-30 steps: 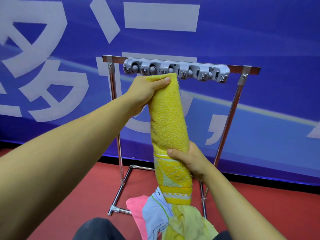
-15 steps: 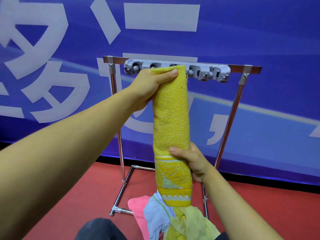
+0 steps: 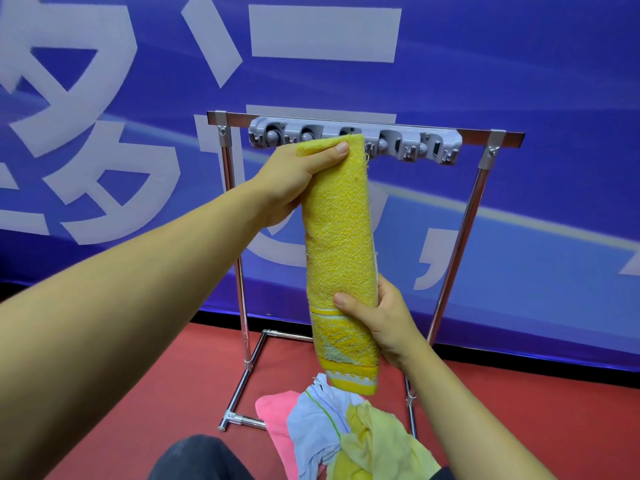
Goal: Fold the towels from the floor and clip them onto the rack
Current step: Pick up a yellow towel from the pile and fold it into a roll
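Folded yellow towel [image 3: 337, 230] held upright and long, its top edge right up at the grey clip strip [image 3: 408, 142] on the metal rack [image 3: 464, 223], covering the middle clips; whether a clip has caught it, can't tell. Left hand [image 3: 294, 178] grips the top end, thumb laid across the front. Right hand [image 3: 381, 317] clasps the lower part just above the patterned border, thumb in front, fingers behind. Below, on the red floor [image 3: 536, 410], a heap waits: pink towel [image 3: 277, 410], white striped towel [image 3: 311, 420], pale yellow towel [image 3: 377, 441]. Blue banner [image 3: 519, 81] behind.
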